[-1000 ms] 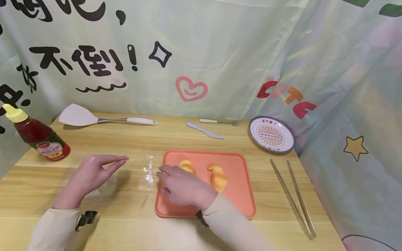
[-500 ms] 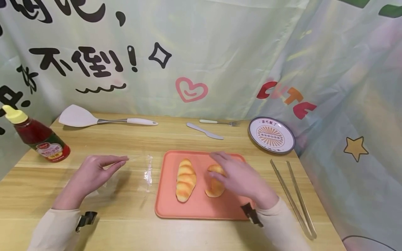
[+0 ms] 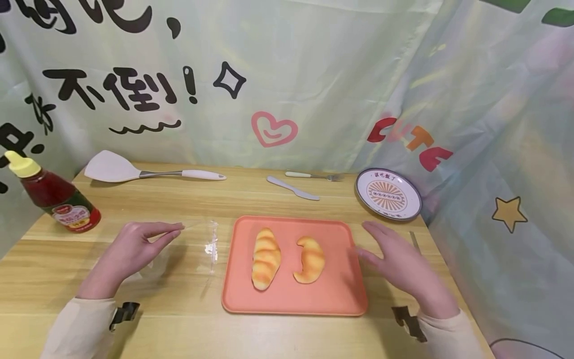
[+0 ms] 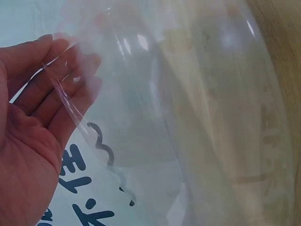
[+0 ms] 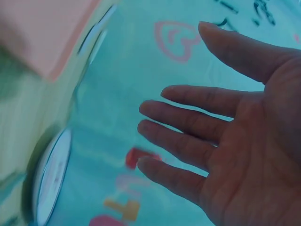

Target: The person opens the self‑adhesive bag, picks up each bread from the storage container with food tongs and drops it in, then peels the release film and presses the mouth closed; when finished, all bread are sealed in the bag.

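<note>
My left hand point(image 3: 134, 249) pinches the edge of a clear plastic bag point(image 4: 136, 108) between thumb and fingers. In the head view the see-through bag shows mainly as a shiny strip left of the tray. To the right of the pink tray point(image 3: 278, 305), my right hand point(image 3: 396, 259) hovers with its fingers spread and holds nothing. Beneath this hand lie metal tongs point(image 3: 415, 242), mostly hidden by the hand and forearm. On the tray are two breads: a long ridged loaf point(image 3: 266, 259) at left and a curved croissant point(image 3: 314, 262) at right.
A red sauce bottle point(image 3: 60, 199) with a yellow cap stands at far left. Along the back lie a white spatula point(image 3: 112, 167), a table knife point(image 3: 293, 188) and a small fork point(image 3: 311, 175). A round plate point(image 3: 387, 212) is at back right. Printed curtains point(image 3: 332, 75) enclose the table.
My right hand has swept rightward from over the left bread, across the tray, to above the tongs. Both breads are now uncovered. The left hand has stayed in place.
</note>
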{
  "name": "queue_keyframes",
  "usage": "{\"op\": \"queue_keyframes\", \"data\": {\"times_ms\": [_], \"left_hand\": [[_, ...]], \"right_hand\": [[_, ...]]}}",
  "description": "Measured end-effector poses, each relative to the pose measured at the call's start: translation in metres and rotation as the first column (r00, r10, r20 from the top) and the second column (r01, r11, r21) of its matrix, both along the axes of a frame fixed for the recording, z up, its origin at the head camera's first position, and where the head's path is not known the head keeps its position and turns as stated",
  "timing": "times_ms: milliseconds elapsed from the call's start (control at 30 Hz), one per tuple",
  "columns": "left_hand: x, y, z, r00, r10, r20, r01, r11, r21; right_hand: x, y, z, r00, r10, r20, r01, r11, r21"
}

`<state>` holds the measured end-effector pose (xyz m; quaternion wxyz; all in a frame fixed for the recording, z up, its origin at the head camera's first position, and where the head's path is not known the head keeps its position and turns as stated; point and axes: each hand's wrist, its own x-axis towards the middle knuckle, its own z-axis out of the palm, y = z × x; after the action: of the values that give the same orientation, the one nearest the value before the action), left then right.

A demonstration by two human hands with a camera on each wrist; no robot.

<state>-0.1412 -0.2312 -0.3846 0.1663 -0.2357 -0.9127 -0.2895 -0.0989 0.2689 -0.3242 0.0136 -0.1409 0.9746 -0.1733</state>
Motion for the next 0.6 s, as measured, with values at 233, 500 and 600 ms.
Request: {"op": "queue_keyframes", "data": {"times_ms": [233,500,600], "left_hand": [[-0.001,0.001,-0.002,1.000,-0.011,-0.005,0.011,1.000,0.009],[-0.002,0.001,-0.003,1.000,-0.005,-0.010,0.005,1.000,-0.003],[-0.002,0.000,-0.003,1.000,-0.009,-0.013,0.009,1.000,-0.002]], "right_hand": [[0.010,0.050,-0.018,0.994,-0.108,0.030,0.107,0.994,0.037],[0.031,0.099,-0.039,0.971,-0.210,0.116,0.193,0.971,0.143],[0.038,0.113,-0.045,0.941,-0.268,0.207,0.233,0.956,0.180]]}}
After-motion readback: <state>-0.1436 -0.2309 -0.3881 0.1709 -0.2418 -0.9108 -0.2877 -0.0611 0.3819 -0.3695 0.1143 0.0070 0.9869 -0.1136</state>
